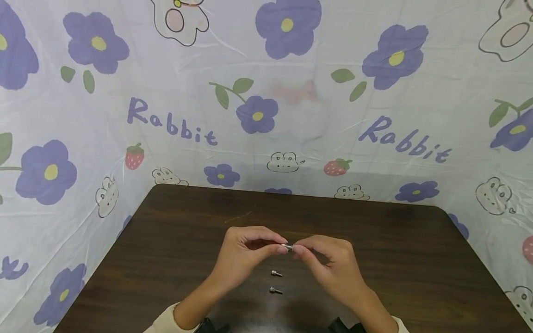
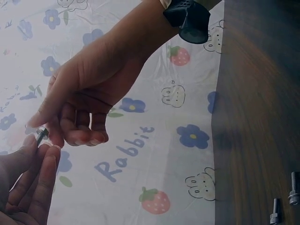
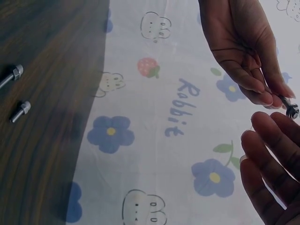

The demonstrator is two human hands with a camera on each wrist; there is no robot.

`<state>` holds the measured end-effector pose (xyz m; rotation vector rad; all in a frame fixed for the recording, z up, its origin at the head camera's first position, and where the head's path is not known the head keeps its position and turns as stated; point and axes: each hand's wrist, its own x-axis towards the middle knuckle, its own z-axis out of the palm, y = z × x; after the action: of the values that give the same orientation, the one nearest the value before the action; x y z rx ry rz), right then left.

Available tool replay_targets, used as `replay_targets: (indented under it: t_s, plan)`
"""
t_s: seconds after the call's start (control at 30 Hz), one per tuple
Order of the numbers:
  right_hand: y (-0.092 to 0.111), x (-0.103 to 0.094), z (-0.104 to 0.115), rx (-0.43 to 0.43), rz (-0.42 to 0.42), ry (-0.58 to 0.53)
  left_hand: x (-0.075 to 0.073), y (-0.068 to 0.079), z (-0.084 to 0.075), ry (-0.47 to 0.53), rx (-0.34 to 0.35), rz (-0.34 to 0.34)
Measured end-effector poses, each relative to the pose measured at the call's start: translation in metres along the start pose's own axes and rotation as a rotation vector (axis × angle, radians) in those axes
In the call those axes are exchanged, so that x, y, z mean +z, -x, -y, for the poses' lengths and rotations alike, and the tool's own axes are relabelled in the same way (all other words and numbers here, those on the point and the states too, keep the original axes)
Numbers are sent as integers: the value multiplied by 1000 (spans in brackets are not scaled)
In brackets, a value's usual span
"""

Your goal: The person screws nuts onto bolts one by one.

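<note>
Above the table, a small metal bolt (image 1: 288, 247) sits between the two hands. My left hand (image 1: 241, 254) pinches its shank with thumb and fingers. From the other side, the thumb and index finger of my right hand (image 1: 335, 266) pinch its thicker end, where a nut (image 3: 292, 111) shows in the right wrist view. The fingertips cover much of the bolt. Below the hands lie two more bolts, an upper bolt (image 1: 276, 273) and a lower bolt (image 1: 276, 291), each with a nut close to its head.
The dark wooden table (image 1: 166, 277) has rounded far corners. Behind it and along both sides hangs a white cloth (image 1: 316, 125) printed with flowers, rabbits and strawberries. A black band (image 2: 190, 21) sits on the right wrist.
</note>
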<state>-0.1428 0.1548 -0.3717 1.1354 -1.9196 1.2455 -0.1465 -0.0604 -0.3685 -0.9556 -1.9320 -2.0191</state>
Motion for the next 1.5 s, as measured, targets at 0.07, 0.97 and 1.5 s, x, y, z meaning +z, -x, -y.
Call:
replay_targets:
  t_s: [0.07, 0.97, 1.5]
  plan:
    - [0, 0, 1, 8, 0, 7, 0, 0, 0, -2, 0, 0]
    - [0, 1, 0, -48, 5, 31, 0, 2, 3, 33, 12, 31]
    - [-4, -2, 1, -82, -15, 20, -1, -1, 2, 32, 8, 13]
